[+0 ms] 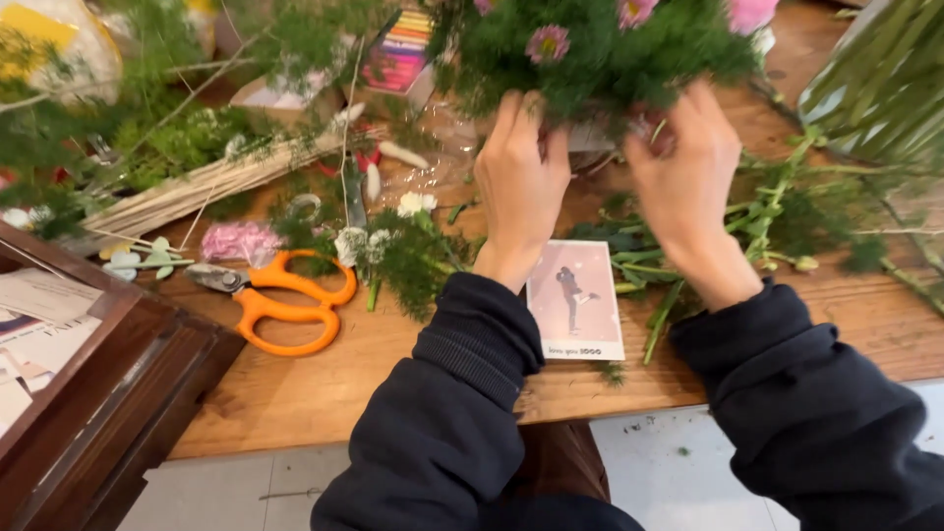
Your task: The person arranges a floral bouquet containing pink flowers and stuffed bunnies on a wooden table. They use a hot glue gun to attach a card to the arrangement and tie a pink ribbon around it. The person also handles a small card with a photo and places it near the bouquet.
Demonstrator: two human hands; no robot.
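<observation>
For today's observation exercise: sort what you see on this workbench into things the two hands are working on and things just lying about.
In hand:
- left hand and right hand, both reaching into the bunch
- bunch of pink flowers and greenery

Lying about:
- orange-handled scissors
- picture card
- cut stems
- bundle of pale stalks
- loose white flower sprigs

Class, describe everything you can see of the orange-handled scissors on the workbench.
The orange-handled scissors lie flat on the wooden table, left of the left hand and untouched. Two looped orange handles, plastic-looking, point right; short grey metal blades point left and look closed. Green sprigs lie beside them, and a pink flower just above.
</observation>
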